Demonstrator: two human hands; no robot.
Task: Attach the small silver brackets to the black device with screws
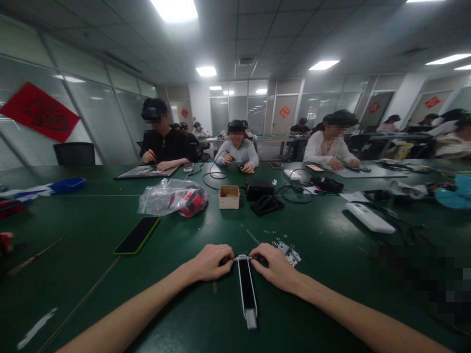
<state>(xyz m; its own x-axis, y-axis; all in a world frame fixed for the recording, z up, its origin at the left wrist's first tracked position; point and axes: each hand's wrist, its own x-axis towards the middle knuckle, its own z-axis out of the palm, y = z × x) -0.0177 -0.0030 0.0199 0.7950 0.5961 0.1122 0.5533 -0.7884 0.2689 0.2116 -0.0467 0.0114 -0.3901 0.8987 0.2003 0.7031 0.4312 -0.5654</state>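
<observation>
White-rimmed and narrow, a long device (247,289) with a glossy black face lies on the smooth green table (176,318), pointing toward the wearer. The left hand (215,262) and right hand (274,267) pinch small pieces at its far end, fingers drawn in narrow. That end looks partly fitted; the work seems unfinished, as flat, angular metal parts (289,252) lie loose beside the right hand. A dark-screened phone (138,235) has a lime-green edge.
</observation>
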